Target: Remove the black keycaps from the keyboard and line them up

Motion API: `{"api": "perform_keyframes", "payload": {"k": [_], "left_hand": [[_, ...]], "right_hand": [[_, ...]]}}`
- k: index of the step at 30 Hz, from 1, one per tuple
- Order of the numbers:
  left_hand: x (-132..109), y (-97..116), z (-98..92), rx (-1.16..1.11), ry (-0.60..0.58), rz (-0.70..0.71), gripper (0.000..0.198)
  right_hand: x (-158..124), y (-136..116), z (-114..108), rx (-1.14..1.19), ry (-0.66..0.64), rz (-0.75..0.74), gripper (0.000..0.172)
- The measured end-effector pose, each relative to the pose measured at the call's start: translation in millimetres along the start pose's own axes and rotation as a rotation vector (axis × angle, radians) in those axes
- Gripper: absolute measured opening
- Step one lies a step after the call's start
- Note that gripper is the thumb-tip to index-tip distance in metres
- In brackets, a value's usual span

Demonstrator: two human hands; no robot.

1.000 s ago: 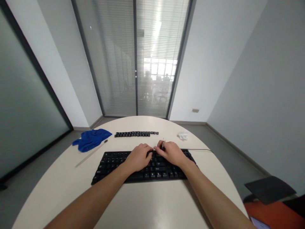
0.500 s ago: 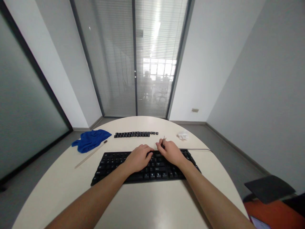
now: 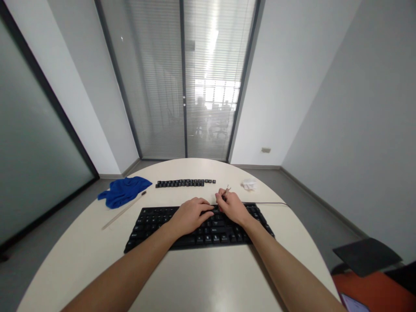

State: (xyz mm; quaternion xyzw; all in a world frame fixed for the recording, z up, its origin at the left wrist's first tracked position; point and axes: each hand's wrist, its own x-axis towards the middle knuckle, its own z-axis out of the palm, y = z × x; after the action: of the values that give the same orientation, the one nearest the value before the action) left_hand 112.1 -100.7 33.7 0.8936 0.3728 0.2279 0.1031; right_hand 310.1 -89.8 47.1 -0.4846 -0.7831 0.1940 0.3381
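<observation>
Right hand (image 3: 232, 208) pinched around thin tool (image 3: 226, 190), tip hidden; left hand (image 3: 191, 215) flat on keyboard (image 3: 152, 219).

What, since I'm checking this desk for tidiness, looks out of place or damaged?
A row of loose black keycaps lies on the table beyond the keyboard. The right hand holds a thin metal tool at its far edge; the left hand rests on the keys. Nothing looks spilled.
</observation>
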Motion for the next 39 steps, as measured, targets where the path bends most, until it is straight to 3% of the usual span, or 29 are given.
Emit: {"api": "perform_keyframes", "payload": {"k": [9, 16, 24, 30, 35, 39], "left_hand": [[2, 2, -0.2, -0.021, -0.01, -0.044, 0.032], [1, 1, 1.7, -0.028, -0.007, -0.044, 0.032], [1, 2, -0.2, -0.044, -0.013, -0.048, 0.032], [1, 3, -0.1, -0.057, 0.027, -0.054, 0.031], [1, 3, -0.9, -0.126, 0.044, -0.072, 0.028], [3, -4, 0.6, -0.312, 0.048, -0.119, 0.025]], "right_hand": [[2, 13, 0, 0.18, 0.059, 0.088, 0.037], [2, 12, 0, 0.09, 0.059, 0.025, 0.034], [2, 4, -5, -0.064, 0.098, 0.1, 0.029], [3, 5, -5, 0.073, 0.166, 0.145, 0.032], [4, 3, 0, 0.198, 0.116, 0.103, 0.031], [3, 5, 2, 0.279, 0.06, 0.066, 0.03]]}}
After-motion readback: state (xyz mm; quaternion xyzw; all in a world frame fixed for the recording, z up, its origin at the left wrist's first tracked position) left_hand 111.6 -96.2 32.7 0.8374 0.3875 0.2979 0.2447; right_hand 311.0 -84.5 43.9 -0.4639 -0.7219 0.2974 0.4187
